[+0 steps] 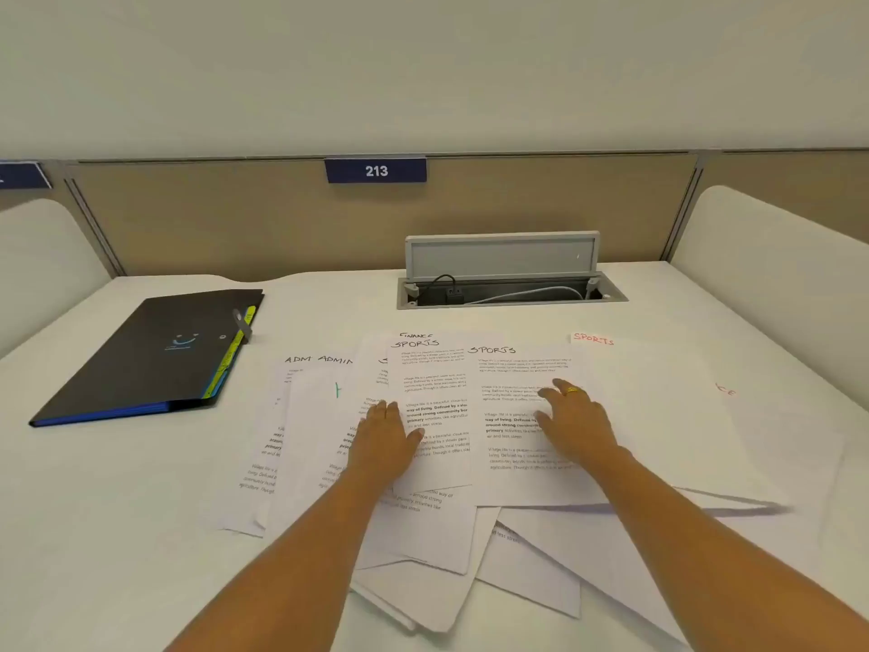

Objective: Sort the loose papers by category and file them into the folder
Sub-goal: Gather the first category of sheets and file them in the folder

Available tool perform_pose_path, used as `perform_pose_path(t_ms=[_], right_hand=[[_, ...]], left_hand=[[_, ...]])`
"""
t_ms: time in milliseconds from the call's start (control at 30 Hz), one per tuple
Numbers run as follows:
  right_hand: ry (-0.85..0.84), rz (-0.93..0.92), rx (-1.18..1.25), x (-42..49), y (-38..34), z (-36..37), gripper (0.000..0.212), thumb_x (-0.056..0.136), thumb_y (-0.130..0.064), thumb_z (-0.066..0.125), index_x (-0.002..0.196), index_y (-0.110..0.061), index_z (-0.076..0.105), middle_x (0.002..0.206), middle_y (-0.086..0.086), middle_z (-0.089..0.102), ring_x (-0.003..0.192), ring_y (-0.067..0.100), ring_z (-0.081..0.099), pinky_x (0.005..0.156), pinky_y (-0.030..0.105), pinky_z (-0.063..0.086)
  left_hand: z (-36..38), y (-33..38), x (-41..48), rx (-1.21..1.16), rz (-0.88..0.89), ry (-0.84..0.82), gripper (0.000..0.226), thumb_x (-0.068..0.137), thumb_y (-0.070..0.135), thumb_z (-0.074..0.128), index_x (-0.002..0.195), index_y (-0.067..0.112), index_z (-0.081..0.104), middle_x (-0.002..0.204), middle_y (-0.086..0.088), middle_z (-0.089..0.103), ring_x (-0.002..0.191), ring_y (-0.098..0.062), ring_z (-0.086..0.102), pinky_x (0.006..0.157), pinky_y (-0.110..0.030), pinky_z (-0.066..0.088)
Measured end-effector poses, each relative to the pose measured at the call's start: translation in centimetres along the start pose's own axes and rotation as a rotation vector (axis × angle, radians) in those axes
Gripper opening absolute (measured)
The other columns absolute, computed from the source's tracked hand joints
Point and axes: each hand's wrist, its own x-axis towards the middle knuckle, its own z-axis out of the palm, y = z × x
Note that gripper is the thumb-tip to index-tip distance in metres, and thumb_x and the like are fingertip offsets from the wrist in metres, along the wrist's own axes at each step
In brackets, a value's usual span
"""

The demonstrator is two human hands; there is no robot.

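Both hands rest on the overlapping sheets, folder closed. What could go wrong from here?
1. The FINANCE sheet shows only its heading above a SPORTS sheet; the left hand could sweep both into one pile.
2. The right hand might push sheets into the open cable hatch behind them.

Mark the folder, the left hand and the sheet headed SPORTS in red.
folder (155,350): head view, black front cover.
left hand (383,440): head view, back of the hand.
sheet headed SPORTS in red (635,369): head view, bare upper part.
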Motion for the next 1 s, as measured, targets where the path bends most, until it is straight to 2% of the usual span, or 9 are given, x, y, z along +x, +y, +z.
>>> perform_pose_path(t_ms=[100,167,233,300,467,700,833,900,1000], right_hand=[[-0.033,0.083,0.004,1.0,2.0,-0.1,0.047,0.096,-0.027,0.045,0.142,-0.019,0.035,0.155,0.005,0.021,0.142,0.022,0.021,0.114,0.044,0.022],[-0.051,0.135,0.032,1.6,3.1,0.0,0.048,0.096,-0.026,0.047,0.142,-0.018,0.035,0.155,0.007,0.021,0.142,0.023,0.021,0.115,0.043,0.02],[-0.03,0.172,0.043,2.0,3.8,0.4,0.049,0.095,-0.028,0.049,0.14,-0.016,0.037,0.153,0.01,0.024,0.141,0.024,0.023,0.116,0.042,0.018],[-0.009,0.235,0.121,2.4,4.3,0.4,0.049,0.092,-0.028,0.054,0.137,-0.011,0.041,0.15,0.014,0.029,0.14,0.026,0.026,0.115,0.04,0.02],[-0.007,0.387,0.322,3.0,4.7,0.1,0.057,0.085,-0.029,0.067,0.131,-0.005,0.045,0.134,0.016,0.043,0.128,0.031,0.038,0.101,0.038,0.036],[-0.012,0.452,0.346,3.9,4.7,-0.4,0.068,0.075,-0.027,0.077,0.13,-0.005,0.042,0.128,0.018,0.046,0.125,0.032,0.039,0.096,0.038,0.039],[0.001,0.523,0.412,4.3,4.6,-0.9,0.08,0.067,-0.023,0.083,0.131,-0.005,0.037,0.128,0.018,0.046,0.123,0.033,0.043,0.094,0.04,0.041],[0.009,0.532,0.464,4.4,4.7,-0.9,0.086,0.065,-0.019,0.084,0.133,-0.004,0.033,0.13,0.019,0.045,0.123,0.034,0.045,0.093,0.039,0.041],[0.005,0.54,0.52,4.4,4.8,-1.1,0.093,0.065,-0.015,0.085,0.138,-0.002,0.027,0.136,0.019,0.042,0.125,0.033,0.043,0.094,0.038,0.04]], left_hand=[[0.1,0.7,1.3,-0.031,-0.079,0.014,0.069,0.097,0.042,0.036,0.146,0.0,0.012,0.154,-0.017,0.013,0.144,-0.027,0.01,0.116,-0.034,0.012],[0.1,1.4,2.1,-0.075,-0.135,0.041,0.069,0.095,0.043,0.042,0.142,-0.003,0.021,0.148,-0.02,0.026,0.139,-0.029,0.022,0.113,-0.036,0.022],[0.0,2.1,2.7,-0.095,-0.183,0.068,0.065,0.091,0.044,0.05,0.133,-0.003,0.033,0.136,-0.017,0.041,0.129,-0.03,0.035,0.103,-0.037,0.035],[-0.2,2.7,3.3,-0.11,-0.226,0.083,0.064,0.086,0.045,0.057,0.126,-0.001,0.038,0.128,-0.015,0.047,0.124,-0.029,0.039,0.095,-0.037,0.04],[0.1,4.0,3.8,-0.103,-0.275,0.083,0.071,0.077,0.044,0.069,0.125,0.001,0.039,0.127,-0.013,0.044,0.124,-0.026,0.037,0.093,-0.034,0.042],[-0.1,4.2,4.5,-0.179,-0.391,0.081,0.084,0.068,0.036,0.08,0.129,0.002,0.033,0.13,-0.016,0.039,0.124,-0.028,0.037,0.096,-0.036,0.041],[-0.4,3.9,4.9,-0.271,-0.466,0.074,0.088,0.063,0.032,0.084,0.128,0.002,0.034,0.129,-0.015,0.043,0.125,-0.03,0.039,0.097,-0.041,0.04],[-0.5,3.6,5.0,-0.263,-0.478,0.074,0.083,0.063,0.033,0.084,0.125,0.003,0.038,0.126,-0.013,0.048,0.122,-0.029,0.042,0.094,-0.041,0.041],[-0.3,3.1,5.3,-0.281,-0.46,0.115,0.057,0.066,0.03,0.082,0.108,0.005,0.053,0.113,-0.01,0.057,0.112,-0.029,0.05,0.087,-0.039,0.046]])
